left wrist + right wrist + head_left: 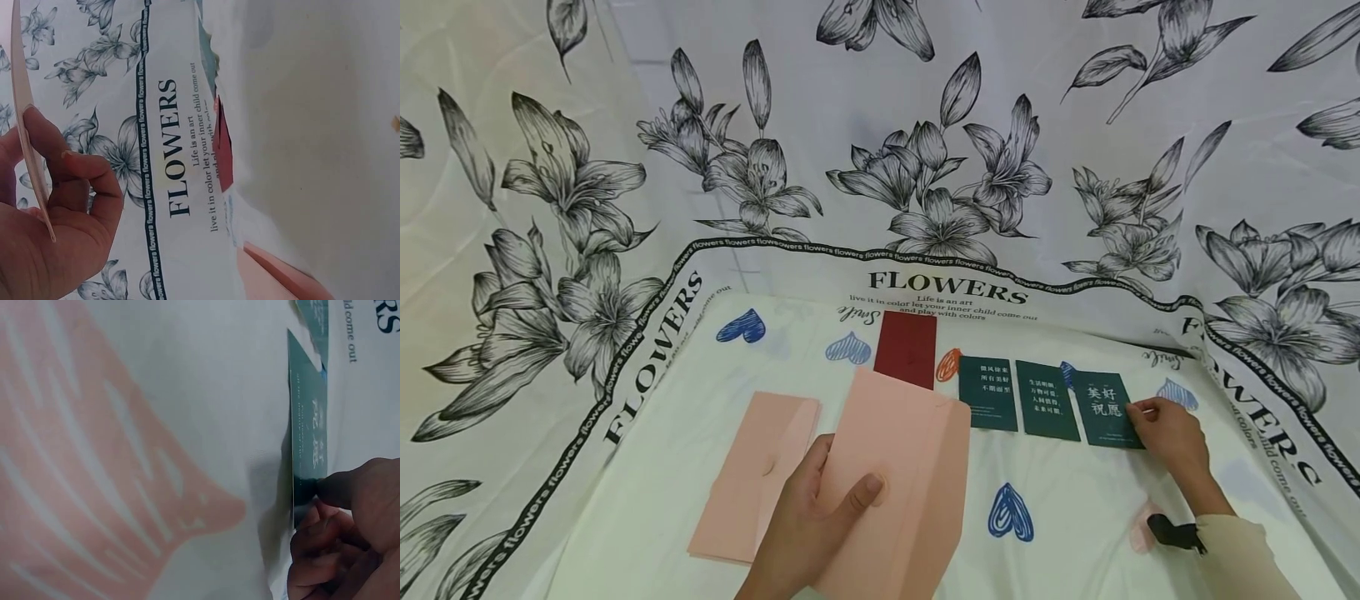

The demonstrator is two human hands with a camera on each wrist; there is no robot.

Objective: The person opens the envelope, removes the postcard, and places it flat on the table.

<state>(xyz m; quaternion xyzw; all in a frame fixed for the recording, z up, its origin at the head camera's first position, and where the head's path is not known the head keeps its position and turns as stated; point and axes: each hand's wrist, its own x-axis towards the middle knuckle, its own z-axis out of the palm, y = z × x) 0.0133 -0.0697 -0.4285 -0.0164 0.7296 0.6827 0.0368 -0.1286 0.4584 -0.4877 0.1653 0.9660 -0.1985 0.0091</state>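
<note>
A pale pink envelope (917, 450) is gripped by my left hand (805, 525), thumb across its front near the round seal and fingers behind. In the left wrist view that envelope (28, 137) appears edge-on between thumb and fingers. My right hand (1172, 437) pinches the right edge of a dark green card (1097, 412) with white lettering. The right wrist view shows the same card (307, 437) tilted, with thumb and fingertips at its near end. Two more green cards, one in the middle (1048, 404) and one at the left (988, 396), lie in a row beside it.
More pink envelopes (760, 467) lie stacked left of my left hand. A dark red card or envelope (904, 346) lies behind the held envelope, partly covered by it. Beneath everything is a white cloth (1075, 517) with printed hearts; a flower-print curtain (880, 108) rises at the back and sides.
</note>
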